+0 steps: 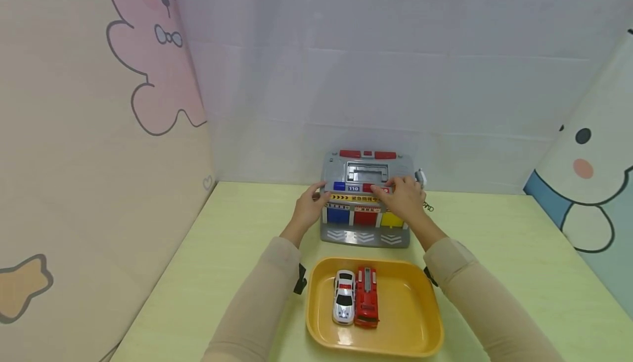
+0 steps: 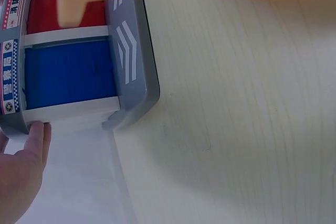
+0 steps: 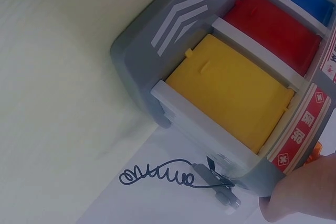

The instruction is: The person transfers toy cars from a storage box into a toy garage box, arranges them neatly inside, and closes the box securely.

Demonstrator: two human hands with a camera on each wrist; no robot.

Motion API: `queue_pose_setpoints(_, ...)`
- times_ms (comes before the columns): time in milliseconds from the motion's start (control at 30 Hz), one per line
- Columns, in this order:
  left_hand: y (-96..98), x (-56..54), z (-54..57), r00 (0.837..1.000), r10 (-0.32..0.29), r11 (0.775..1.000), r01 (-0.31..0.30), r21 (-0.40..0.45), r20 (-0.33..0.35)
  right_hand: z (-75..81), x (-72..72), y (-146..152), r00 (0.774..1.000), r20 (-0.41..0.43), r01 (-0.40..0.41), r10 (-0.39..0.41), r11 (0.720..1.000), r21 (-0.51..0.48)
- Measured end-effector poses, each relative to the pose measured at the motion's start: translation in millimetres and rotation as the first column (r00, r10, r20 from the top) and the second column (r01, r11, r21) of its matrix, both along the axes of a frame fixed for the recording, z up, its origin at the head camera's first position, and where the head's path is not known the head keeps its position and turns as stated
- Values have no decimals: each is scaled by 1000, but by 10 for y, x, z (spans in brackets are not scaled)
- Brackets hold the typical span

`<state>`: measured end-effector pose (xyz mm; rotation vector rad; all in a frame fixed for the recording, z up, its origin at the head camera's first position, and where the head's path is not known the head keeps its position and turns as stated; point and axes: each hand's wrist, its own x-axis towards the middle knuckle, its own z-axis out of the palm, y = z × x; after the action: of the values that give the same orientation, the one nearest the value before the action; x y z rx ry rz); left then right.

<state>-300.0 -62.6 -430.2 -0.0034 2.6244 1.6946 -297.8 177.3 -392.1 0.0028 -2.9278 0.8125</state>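
Note:
A grey toy rescue station (image 1: 366, 235) stands against the back wall, with blue, red and yellow doors, all closed, along its front. My left hand (image 1: 307, 208) is at its left side; in the left wrist view, straight fingers (image 2: 38, 140) touch the white side wall beside the blue door (image 2: 68, 72). Over the front right of its top lies my right hand (image 1: 406, 200), thumb and a finger by the red button (image 1: 368, 188). The right wrist view has that hand against the corner past the yellow door (image 3: 231, 87), its fingertips mostly hidden.
Nearer the camera a yellow tray (image 1: 410, 345) holds a white toy police car (image 1: 344, 299) and a red toy fire truck (image 1: 366, 301), side by side. A coiled dark cord (image 3: 157, 174) with a small grey piece hangs at the station's right side. Printed cloth walls enclose the table.

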Motion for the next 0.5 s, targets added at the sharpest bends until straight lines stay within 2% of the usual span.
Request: queue_pose_setpoints(500, 11, -9, -12, 1000, 3, 1000, -3, -8, -2, 32, -2, -3, 999, 32, 13, -11, 998, -61)
